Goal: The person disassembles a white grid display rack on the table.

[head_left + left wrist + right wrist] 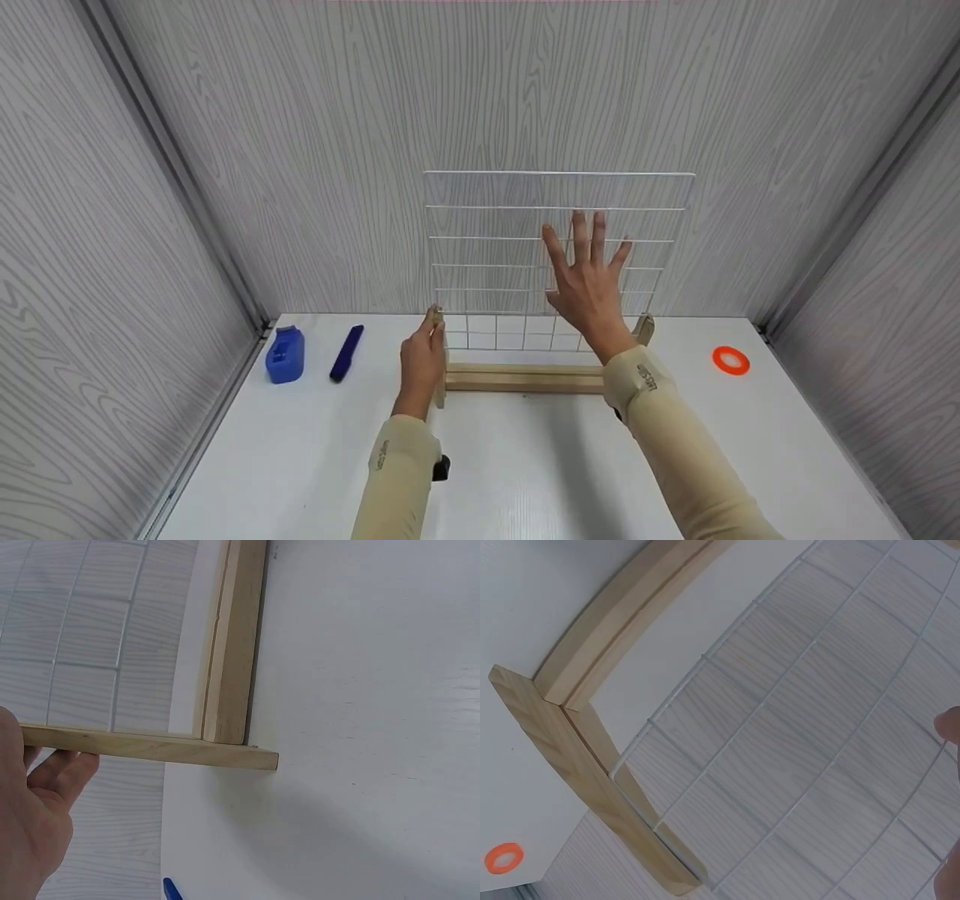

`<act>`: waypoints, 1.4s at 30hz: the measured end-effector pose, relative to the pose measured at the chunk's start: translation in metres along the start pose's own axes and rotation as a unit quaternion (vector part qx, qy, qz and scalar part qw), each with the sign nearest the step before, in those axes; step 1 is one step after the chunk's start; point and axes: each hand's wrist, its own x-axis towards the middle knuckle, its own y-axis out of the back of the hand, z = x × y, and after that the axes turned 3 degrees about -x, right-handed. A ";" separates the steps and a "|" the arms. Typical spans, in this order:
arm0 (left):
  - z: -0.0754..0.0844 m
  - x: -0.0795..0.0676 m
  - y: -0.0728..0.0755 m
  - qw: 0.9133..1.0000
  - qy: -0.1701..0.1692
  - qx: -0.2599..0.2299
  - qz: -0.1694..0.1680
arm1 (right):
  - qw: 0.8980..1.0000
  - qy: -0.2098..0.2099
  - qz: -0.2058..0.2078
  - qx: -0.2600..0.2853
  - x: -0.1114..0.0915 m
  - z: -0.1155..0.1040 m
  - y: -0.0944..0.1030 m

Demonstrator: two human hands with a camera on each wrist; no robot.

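A white wire grid panel (487, 238) stands upright, its lower part between the two sides of a light wooden stand (525, 380). My left hand (421, 364) grips the upper end of the stand's left side piece (150, 748), fingers along its outer face. In front of the grid, my right hand (590, 289) is spread with straight fingers against the wires. Its fingertips (949, 724) show at the edge of the right wrist view. There, the grid's lower corner lies against the stand's right side piece (592, 772).
On the white table (495, 480), a blue tape-dispenser-like object (285, 360) and a slim dark blue bar (346, 352) lie to the left. An orange ring (739, 367) lies to the right. A grey wood-grain wall (337, 150) rises behind the grid.
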 end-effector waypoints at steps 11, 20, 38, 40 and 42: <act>0.003 0.002 0.002 1.000 0.020 0.002 -0.013 | 0.999 -0.008 -0.050 0.006 0.014 0.007 0.014; 0.000 0.000 0.003 1.000 0.012 -0.003 -0.011 | 0.998 -0.012 -0.055 0.011 0.019 0.012 0.018; -0.002 0.001 0.001 1.000 0.001 0.001 0.000 | 0.999 -0.003 -0.042 0.008 0.037 0.024 0.037; -0.001 0.000 0.000 1.000 0.003 -0.002 -0.003 | 0.999 -0.003 -0.042 0.005 0.038 0.026 0.039; -0.001 0.000 0.000 1.000 0.005 -0.003 -0.003 | 0.999 -0.001 -0.040 0.001 0.040 0.027 0.041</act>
